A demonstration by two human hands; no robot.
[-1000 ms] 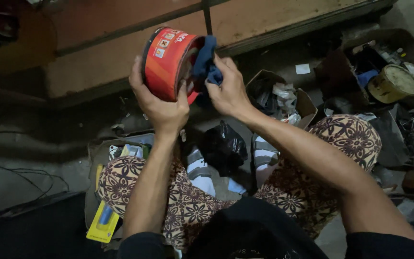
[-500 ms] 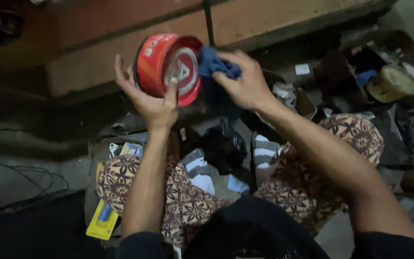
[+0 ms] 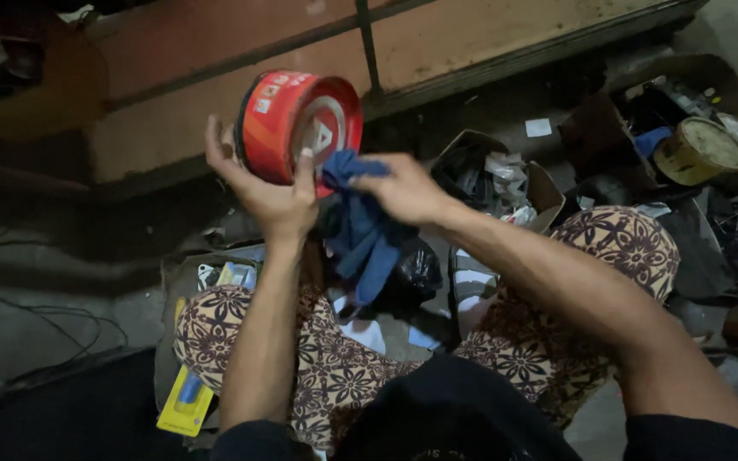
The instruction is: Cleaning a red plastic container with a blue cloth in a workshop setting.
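Seated person, patterned trousers (image 3: 343,376) over crossed legs nearest the camera, yellow blister pack (image 3: 185,401) on the floor beside the left knee. Left hand (image 3: 271,192) raised at chest height, fingers wrapped around a round red tin (image 3: 296,124), tin tilted on edge with lid face toward the camera. Right hand (image 3: 403,188) pinching a blue cloth (image 3: 365,235), cloth touching the tin's lower right edge and hanging down. Behind the hands: black plastic bag (image 3: 416,269), open cardboard box (image 3: 506,183) with scraps. Far right, brass-coloured tin (image 3: 702,149). Farthest, wooden panel (image 3: 471,38).
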